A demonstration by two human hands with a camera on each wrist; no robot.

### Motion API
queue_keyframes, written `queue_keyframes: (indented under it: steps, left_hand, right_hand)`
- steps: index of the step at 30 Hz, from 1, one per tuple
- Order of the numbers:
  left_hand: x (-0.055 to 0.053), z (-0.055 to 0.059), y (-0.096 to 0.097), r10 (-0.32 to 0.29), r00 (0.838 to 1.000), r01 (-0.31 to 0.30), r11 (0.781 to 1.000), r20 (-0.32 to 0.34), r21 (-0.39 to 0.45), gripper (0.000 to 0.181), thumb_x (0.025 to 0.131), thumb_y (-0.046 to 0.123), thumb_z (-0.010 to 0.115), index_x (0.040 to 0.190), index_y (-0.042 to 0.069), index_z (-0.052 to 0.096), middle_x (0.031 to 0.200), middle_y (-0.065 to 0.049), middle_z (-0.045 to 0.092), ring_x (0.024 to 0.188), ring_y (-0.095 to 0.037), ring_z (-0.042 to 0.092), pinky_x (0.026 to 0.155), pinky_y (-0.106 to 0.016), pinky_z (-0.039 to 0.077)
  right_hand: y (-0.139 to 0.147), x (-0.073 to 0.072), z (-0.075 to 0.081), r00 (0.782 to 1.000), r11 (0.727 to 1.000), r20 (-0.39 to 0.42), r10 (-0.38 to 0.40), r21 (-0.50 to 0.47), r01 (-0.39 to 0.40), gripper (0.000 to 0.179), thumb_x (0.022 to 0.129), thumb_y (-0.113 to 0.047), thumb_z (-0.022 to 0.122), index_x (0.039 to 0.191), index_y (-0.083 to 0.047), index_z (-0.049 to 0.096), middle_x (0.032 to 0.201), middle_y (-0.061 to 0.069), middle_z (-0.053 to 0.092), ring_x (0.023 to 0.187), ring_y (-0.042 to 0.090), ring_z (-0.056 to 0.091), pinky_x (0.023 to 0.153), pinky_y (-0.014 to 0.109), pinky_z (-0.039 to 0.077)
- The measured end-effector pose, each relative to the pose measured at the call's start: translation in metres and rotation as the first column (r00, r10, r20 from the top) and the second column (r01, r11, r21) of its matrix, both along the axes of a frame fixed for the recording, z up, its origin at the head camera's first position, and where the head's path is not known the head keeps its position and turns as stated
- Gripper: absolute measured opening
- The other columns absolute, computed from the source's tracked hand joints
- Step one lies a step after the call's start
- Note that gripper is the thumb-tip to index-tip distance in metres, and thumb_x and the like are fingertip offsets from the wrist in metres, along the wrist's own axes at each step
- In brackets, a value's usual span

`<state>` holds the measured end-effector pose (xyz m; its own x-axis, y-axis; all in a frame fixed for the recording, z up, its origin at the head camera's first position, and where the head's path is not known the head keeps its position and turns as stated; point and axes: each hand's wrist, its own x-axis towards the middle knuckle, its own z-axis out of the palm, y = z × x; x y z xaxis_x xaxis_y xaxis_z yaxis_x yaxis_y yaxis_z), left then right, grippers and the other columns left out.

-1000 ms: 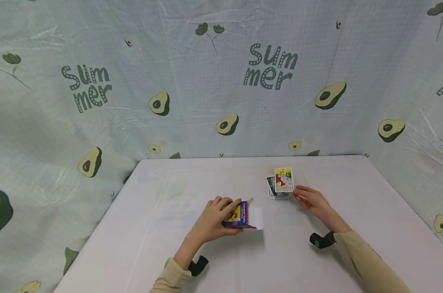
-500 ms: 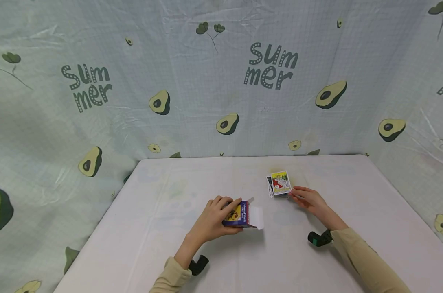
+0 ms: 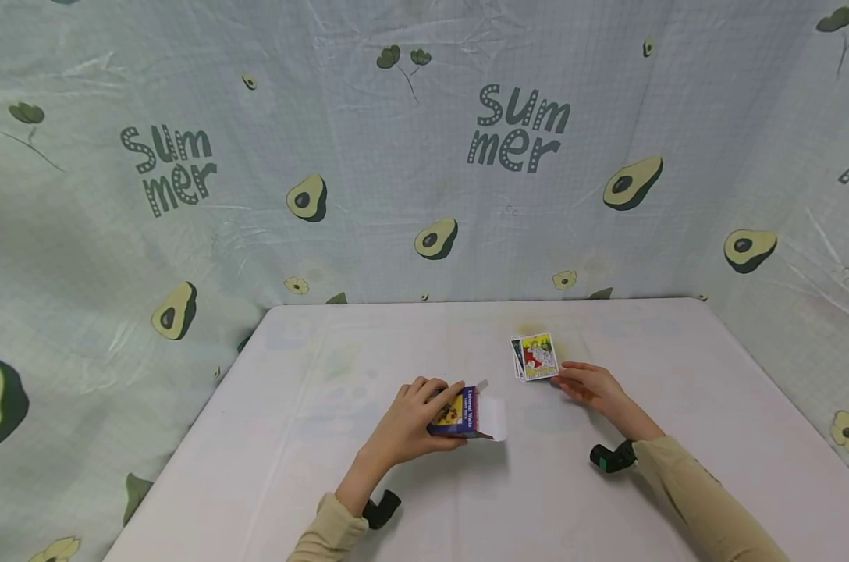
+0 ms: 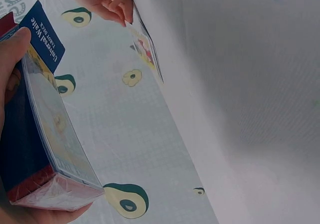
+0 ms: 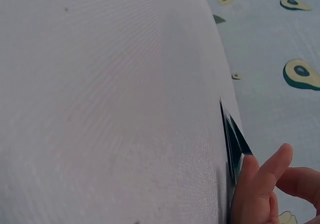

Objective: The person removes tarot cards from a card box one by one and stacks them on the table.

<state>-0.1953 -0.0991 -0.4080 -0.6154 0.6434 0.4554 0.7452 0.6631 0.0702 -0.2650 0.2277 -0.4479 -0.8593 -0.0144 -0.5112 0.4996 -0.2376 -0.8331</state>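
Observation:
In the head view my left hand [image 3: 405,421] grips a blue tarot deck box [image 3: 456,416], its white end flap open toward the right. The left wrist view shows the box [image 4: 60,119] close up, lettered "Universal Waite Tarot Deck", with thumb and fingers around it. My right hand [image 3: 595,388] pinches the lower right corner of a tarot card [image 3: 539,357] with a yellow and red picture. That card lies over a small pile of cards [image 3: 517,359], whose left edges stick out. In the right wrist view a dark card side [image 5: 236,146] shows beyond the fingers.
A white-covered table [image 3: 312,468] spreads under both hands. Behind it hangs a pale curtain [image 3: 368,156] printed with avocados and "summer". Black wrist cameras sit under the left [image 3: 381,510] and right [image 3: 612,458] wrists.
The top card has come down and toward me, turning slightly, until it covers most of the pile. My right hand moved slightly with it. The left hand and box stay put.

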Motion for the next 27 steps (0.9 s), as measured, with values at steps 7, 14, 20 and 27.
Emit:
queue_keyframes:
  steps: [7, 14, 20, 27]
  left_hand:
    - [0.0, 0.001, -0.001, -0.004, 1.0, 0.004, 1.0, -0.012, 0.004, 0.076, 0.063, 0.048, 0.074, 0.128, 0.019, 0.048, 0.109, 0.0, 0.053, 0.094, -0.013, 0.047, 0.078, -0.035, 0.041]
    - [-0.001, -0.001, -0.002, 0.001, 0.999, -0.001, 1.0, -0.035, -0.004, 0.075, 0.062, 0.048, 0.075, 0.127, 0.019, 0.049, 0.108, 0.0, 0.052, 0.092, -0.013, 0.046, 0.077, -0.036, 0.04]
    - [-0.002, -0.002, -0.002, 0.02, 0.998, -0.022, 0.999, -0.067, -0.024, 0.076, 0.062, 0.051, 0.074, 0.125, 0.017, 0.049, 0.107, 0.0, 0.053, 0.092, -0.014, 0.047, 0.076, -0.035, 0.04]
    - [-0.001, -0.001, -0.002, 0.046, 0.995, -0.048, 0.998, -0.085, -0.027, 0.076, 0.061, 0.053, 0.073, 0.121, 0.011, 0.051, 0.104, -0.001, 0.053, 0.092, -0.015, 0.049, 0.077, -0.035, 0.041]
  right_hand:
    - [0.002, 0.003, 0.001, 0.998, 0.997, -0.042, 0.05, 0.055, -0.048, 0.056, 0.09, -0.006, 0.048, 0.138, 0.006, 0.022, 0.077, -0.001, 0.059, 0.07, 0.008, 0.064, 0.068, 0.021, 0.051]
    - [0.003, 0.005, 0.002, 0.995, 0.992, -0.056, 0.085, 0.094, -0.08, 0.056, 0.09, -0.003, 0.047, 0.138, 0.009, 0.02, 0.086, 0.003, 0.059, 0.073, 0.009, 0.064, 0.071, 0.024, 0.052]
    - [0.005, 0.009, 0.003, 0.989, 0.99, -0.08, 0.126, 0.078, -0.12, 0.058, 0.09, -0.005, 0.047, 0.138, 0.01, 0.017, 0.079, -0.003, 0.061, 0.076, 0.008, 0.064, 0.072, 0.023, 0.051]
    - [0.003, 0.012, 0.006, 0.99, 0.987, -0.072, 0.119, 0.12, -0.11, 0.058, 0.089, -0.007, 0.05, 0.137, 0.007, 0.022, 0.079, -0.003, 0.064, 0.074, 0.009, 0.065, 0.068, 0.021, 0.052]
